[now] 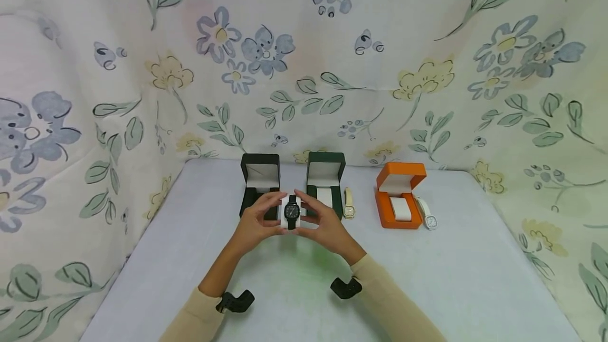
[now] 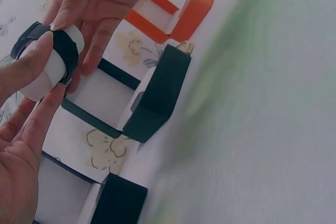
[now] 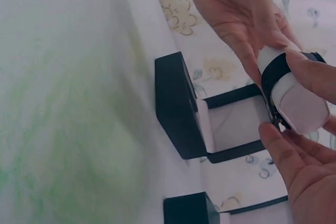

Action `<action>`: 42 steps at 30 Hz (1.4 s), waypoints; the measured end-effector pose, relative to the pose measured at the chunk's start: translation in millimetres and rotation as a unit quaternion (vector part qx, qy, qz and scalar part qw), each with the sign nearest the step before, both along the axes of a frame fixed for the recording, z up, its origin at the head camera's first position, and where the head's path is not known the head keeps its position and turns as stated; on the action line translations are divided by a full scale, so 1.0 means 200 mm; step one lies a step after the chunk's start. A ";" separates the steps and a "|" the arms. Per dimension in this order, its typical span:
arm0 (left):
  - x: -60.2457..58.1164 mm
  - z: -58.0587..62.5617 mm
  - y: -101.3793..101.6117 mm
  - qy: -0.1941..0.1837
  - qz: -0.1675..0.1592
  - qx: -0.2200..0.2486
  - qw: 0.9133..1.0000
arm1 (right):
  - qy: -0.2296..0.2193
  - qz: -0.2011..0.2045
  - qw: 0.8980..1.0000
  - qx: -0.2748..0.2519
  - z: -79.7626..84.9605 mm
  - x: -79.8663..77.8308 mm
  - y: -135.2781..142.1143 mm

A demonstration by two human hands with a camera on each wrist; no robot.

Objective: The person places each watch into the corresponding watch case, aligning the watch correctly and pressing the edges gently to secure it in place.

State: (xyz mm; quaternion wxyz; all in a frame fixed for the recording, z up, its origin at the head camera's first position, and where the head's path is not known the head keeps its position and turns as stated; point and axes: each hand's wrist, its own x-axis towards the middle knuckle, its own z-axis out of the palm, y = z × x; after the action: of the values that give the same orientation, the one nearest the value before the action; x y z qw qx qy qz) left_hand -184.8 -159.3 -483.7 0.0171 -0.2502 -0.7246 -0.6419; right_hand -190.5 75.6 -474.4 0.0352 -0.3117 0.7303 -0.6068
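Note:
Both hands hold a white watch cushion (image 2: 55, 69) with a black wristwatch (image 1: 292, 211) strapped round it, raised over the table. In the head view, the square dark dial faces up. My left hand (image 1: 254, 224) grips the cushion's left side between thumb and fingers; my right hand (image 1: 330, 228) does the same on the right. The wrist views show thumbs on the cushion and fingers at the black strap (image 3: 275, 72). Behind the hands stand an open black watch box (image 1: 260, 165), partly hidden by the left hand, and an open green watch box (image 1: 326, 160) with a white cushion inside.
A gold watch (image 1: 349, 205) lies right of the green box. Farther right, an open orange watch box (image 1: 401, 172) holds a white cushion, with a white-strapped watch (image 1: 427, 214) beside it. A floral curtain (image 1: 304, 67) hangs behind the white table (image 1: 451, 278).

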 end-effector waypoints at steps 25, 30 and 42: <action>-0.11 -0.05 -0.20 -0.010 0.008 -0.005 1.000 | -0.008 -0.004 1.000 0.018 -0.08 -0.14 -0.19; -0.13 -0.06 -0.24 -0.012 0.010 -0.012 1.000 | -0.012 -0.004 1.000 0.014 -0.08 -0.16 -0.22; -0.17 -0.09 -0.31 0.006 0.022 -0.033 0.999 | -0.005 0.000 0.999 0.035 -0.10 -0.21 -0.30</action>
State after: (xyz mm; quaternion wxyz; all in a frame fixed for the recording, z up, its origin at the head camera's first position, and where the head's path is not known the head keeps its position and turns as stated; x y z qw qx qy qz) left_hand -218.5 -221.5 -502.4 0.0277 -0.2386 -0.7507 -0.6155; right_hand -233.5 15.2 -494.3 0.0494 -0.3071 0.7508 -0.5827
